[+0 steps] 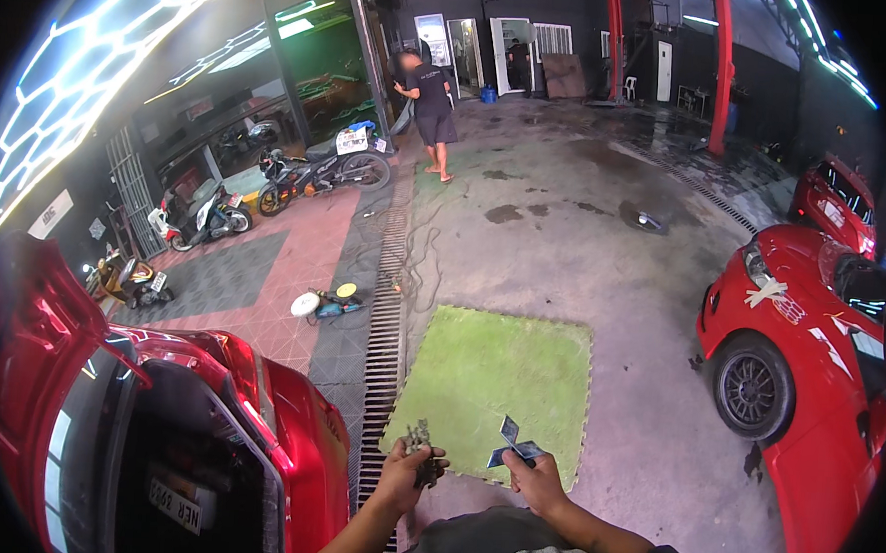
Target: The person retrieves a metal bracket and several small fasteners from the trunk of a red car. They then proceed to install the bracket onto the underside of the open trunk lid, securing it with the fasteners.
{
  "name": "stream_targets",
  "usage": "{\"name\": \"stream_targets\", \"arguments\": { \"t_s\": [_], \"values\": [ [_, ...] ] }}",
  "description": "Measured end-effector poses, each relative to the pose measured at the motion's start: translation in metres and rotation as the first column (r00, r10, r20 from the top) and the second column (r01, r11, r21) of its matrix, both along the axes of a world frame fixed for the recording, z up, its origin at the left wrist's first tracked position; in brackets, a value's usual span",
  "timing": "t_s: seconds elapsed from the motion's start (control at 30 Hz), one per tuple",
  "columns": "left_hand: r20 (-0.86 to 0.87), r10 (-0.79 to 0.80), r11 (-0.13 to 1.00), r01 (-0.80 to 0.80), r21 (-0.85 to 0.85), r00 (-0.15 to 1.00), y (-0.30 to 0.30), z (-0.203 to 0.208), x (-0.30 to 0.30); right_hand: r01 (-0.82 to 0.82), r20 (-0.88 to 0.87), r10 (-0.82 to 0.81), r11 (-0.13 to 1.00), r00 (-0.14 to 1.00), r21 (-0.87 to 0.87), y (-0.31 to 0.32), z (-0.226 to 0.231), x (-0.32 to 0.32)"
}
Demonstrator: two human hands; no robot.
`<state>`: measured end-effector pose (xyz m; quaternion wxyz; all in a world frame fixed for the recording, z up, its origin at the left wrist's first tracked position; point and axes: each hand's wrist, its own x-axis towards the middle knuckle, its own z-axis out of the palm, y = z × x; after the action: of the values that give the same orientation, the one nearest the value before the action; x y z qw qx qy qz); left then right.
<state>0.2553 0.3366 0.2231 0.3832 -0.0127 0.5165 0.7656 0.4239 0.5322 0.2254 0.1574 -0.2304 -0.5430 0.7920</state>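
Observation:
In front of my body, my left hand is closed around a crumpled, grey-green clump; what it is made of is too small to tell. To its right, my right hand grips a car badge with three dark, shiny, pointed arms, pinched at its lower right side. Both hands are apart from each other, held over the near edge of a green foam mat on the concrete floor.
A red car with its rear lid raised stands close on my left. Another red car is on the right. Polishing tools, a cable and a drain grate lie left of the mat. A person stands beyond, near parked motorbikes.

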Motion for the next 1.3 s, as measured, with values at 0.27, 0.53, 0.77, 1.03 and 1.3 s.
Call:
{"name": "stream_targets", "arguments": {
  "t_s": [0.27,0.53,0.77,1.03,1.3],
  "values": [
    [-0.046,-0.049,0.993,0.054,0.104,0.998,0.027,0.012,0.018,-0.029,0.064,-0.031,0.643,0.997,0.766,-0.024,0.018,0.016],
    [0.064,-0.127,0.991,0.13,-0.043,0.99,0.007,0.021,0.031,0.003,-0.003,0.019,-0.008,1.0,1.0,-0.041,0.022,0.003],
    [0.103,-0.157,0.977,0.17,-0.129,0.982,-0.034,0.024,0.028,-0.021,0.038,0.117,-0.144,0.992,0.989,-0.054,0.001,-0.01],
    [-0.046,0.042,0.995,-0.046,-0.091,0.998,-0.058,0.015,-0.001,0.06,-0.061,0.022,0.026,0.998,0.998,-0.06,0.012,-0.018],
    [-0.385,0.451,0.89,-0.372,0.265,0.805,-0.071,0.081,-0.059,0.021,-0.001,-0.056,0.352,0.998,0.936,-0.057,0.001,-0.003]
  ]
}}
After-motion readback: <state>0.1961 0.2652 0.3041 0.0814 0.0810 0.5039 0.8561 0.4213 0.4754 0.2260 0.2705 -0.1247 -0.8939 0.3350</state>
